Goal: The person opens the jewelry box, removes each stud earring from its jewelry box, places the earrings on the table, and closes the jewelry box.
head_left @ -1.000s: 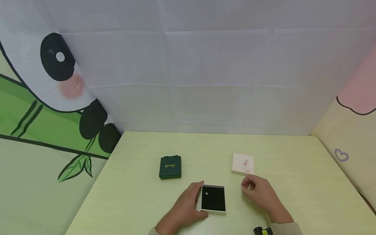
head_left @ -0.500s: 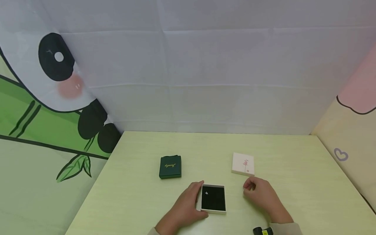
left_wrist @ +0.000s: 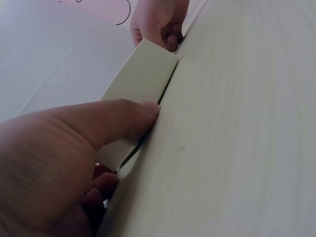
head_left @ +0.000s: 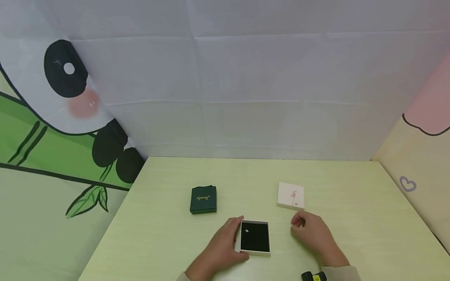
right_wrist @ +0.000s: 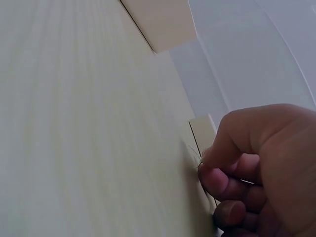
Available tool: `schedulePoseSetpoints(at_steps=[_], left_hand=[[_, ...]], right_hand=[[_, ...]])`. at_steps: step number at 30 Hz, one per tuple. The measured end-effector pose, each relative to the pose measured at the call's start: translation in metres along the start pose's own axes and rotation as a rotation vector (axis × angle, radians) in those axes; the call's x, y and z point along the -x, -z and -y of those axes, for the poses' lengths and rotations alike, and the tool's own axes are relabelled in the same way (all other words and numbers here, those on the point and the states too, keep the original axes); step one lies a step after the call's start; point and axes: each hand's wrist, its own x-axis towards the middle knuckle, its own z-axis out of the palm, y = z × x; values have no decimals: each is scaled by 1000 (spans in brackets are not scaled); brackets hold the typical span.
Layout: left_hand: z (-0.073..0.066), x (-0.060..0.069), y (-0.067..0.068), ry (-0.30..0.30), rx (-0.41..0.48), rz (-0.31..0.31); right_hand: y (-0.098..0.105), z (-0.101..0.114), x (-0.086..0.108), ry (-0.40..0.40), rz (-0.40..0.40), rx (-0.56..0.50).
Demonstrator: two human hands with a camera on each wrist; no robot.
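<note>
My left hand (head_left: 223, 249) grips the left side of an open white jewelry box (head_left: 270, 239) lying on the table, thumb at the near edge and fingers at the far corner. Its black lining (head_left: 256, 240) bears a small silvery star-shaped piece (head_left: 247, 230). In the left wrist view the thumb presses the pale wall of the box (left_wrist: 143, 74). To the right, my right hand (head_left: 313, 236) has its thumb and index finger pinched together just above the table. The right wrist view shows a tiny thin, pale, wiry piece (right_wrist: 198, 162) at those fingertips; its kind is unclear.
A white lid with a pink flower print (head_left: 290, 195) lies just beyond my right hand. The dark green box with gold lettering (head_left: 203, 199) sits farther left. A black wrist device (head_left: 314, 276) shows at the right cuff. White fabric (head_left: 246, 97) hangs behind the table.
My right hand has shifted slightly to the right and toward me, still pinching. The left hand and the open box have stayed in place.
</note>
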Motion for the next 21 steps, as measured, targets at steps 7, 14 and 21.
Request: schedulePoseSetpoints(at_steps=[7,14,21], left_hand=[[-2,1,1,7,-2,7],[-3,1,3,9,-9,2],[-3,1,2,14,-8,8]], right_hand=[[-2,0,0,-1,-14,11],[-2,1,-1,-38,-16,-3],[2,1,1,-54,-16,-29]])
